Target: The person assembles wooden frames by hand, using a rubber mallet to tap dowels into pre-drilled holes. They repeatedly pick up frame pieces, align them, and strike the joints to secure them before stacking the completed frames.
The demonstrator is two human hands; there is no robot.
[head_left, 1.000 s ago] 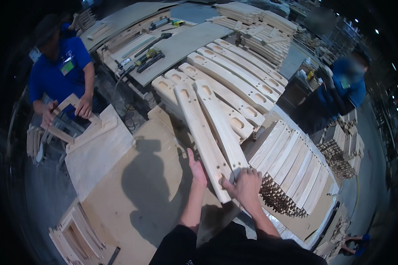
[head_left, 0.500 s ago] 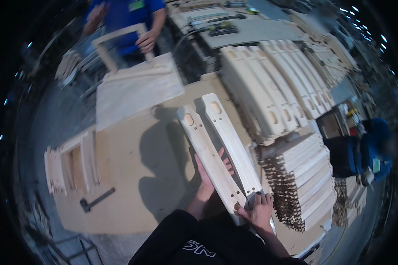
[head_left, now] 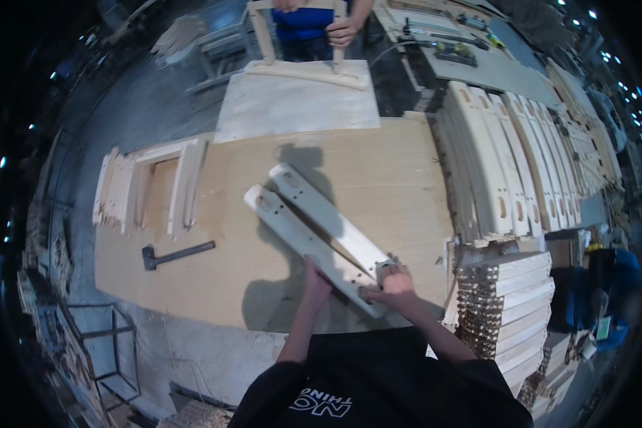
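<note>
Two pale wooden slats [head_left: 308,235], long and slightly curved, with a slot and small holes at their ends, slant side by side above the tabletop [head_left: 378,160]. My right hand [head_left: 394,287] is closed on their near ends, thumb on the left slat and fingers over the right one. At the left slat's outer edge, my left hand [head_left: 317,277] holds it from beneath; the slat hides its fingers. A dark hammer [head_left: 178,254] lies to the left on the table.
Behind it, at left, rest narrow wooden frames [head_left: 150,171]. Tall rows of similar slats [head_left: 499,167] stand at right, above a stack of wooden pieces with rough ends [head_left: 513,307]. Across the table, a co-worker's hands [head_left: 342,33] hold a wooden frame. Another person [head_left: 610,299] is at far right.
My view has turned, so the table shows more fully. The slats now tilt further left and lie over the table's middle. Both hands still hold them; the left one's fingers have gone from sight.
</note>
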